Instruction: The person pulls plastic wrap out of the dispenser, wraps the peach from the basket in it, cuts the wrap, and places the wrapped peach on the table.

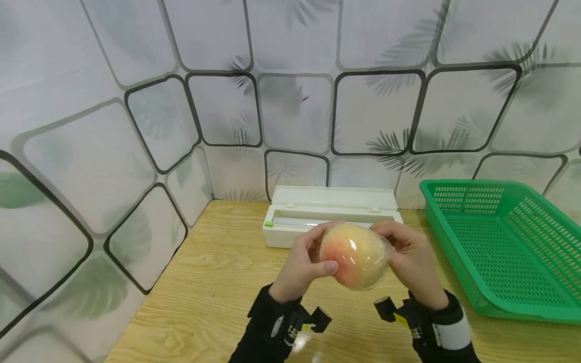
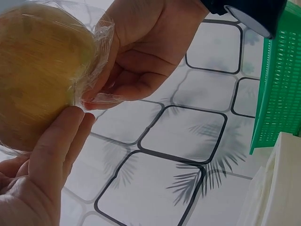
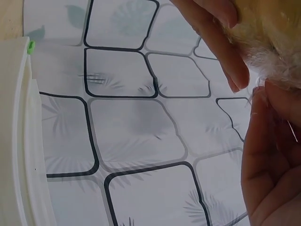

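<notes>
A yellow peach [image 1: 354, 252] with a red blush, wrapped in clear cling film, is held up above the table. My left hand [image 1: 301, 262] grips it from the left, the thumb across its near side and the fingers behind. At its right side, my right hand [image 1: 415, 257] pinches the gathered edge of the cling film [image 2: 102, 44] between thumb and fingers. Bunched, wrinkled film shows against the fruit in the right wrist view, where the right hand's fingertips [image 3: 258, 94] hold a twist of it.
Behind the hands stands a white cling film dispenser box [image 1: 281, 237], lid raised, with a roll inside and a green slider [image 1: 269, 224]. A green plastic basket [image 1: 481, 282] sits on the right of the wooden table [image 1: 199, 282]. Patterned sheeting [image 1: 295, 111] rises behind and at left.
</notes>
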{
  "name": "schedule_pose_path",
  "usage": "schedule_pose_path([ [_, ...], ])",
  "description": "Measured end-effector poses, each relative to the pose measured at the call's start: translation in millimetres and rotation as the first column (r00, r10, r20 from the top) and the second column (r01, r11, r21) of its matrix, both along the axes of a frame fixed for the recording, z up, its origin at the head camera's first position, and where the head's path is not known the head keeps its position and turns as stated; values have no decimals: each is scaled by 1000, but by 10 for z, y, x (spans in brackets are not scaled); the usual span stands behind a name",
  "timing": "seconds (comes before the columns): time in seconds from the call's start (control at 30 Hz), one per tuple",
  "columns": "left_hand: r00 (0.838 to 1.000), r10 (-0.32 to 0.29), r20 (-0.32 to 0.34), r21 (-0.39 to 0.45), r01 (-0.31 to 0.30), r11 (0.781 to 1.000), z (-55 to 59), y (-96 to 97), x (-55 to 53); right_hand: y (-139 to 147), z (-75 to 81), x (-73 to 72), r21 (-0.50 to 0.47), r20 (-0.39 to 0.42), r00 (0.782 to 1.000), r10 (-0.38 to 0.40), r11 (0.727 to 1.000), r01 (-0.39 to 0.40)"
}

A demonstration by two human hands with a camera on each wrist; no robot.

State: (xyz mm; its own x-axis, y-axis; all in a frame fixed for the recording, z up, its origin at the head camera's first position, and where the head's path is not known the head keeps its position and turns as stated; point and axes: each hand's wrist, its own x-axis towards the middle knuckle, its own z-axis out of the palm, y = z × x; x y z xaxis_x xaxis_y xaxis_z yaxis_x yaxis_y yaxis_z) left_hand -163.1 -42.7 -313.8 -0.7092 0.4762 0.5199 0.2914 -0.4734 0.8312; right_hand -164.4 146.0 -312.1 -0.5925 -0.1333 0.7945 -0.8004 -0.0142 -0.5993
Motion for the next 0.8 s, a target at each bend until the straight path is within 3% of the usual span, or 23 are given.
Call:
schedule_pose_path([
  [0.3, 1000, -23, 5, -16, 23, 1000, -5, 4, -10, 27, 29, 15, 27, 39, 998, 45, 999, -46],
  [0.53, 1000, -19, 8, -35, 19, 999, -3, -5, -7, 29, 34, 34, 48, 108, 994, 6, 999, -12],
  [0.8, 1000, 20, -20, -9, -20, 1000, -20, 0, -15, -19, 14, 26, 81, 122, 985, -122, 990, 113],
])
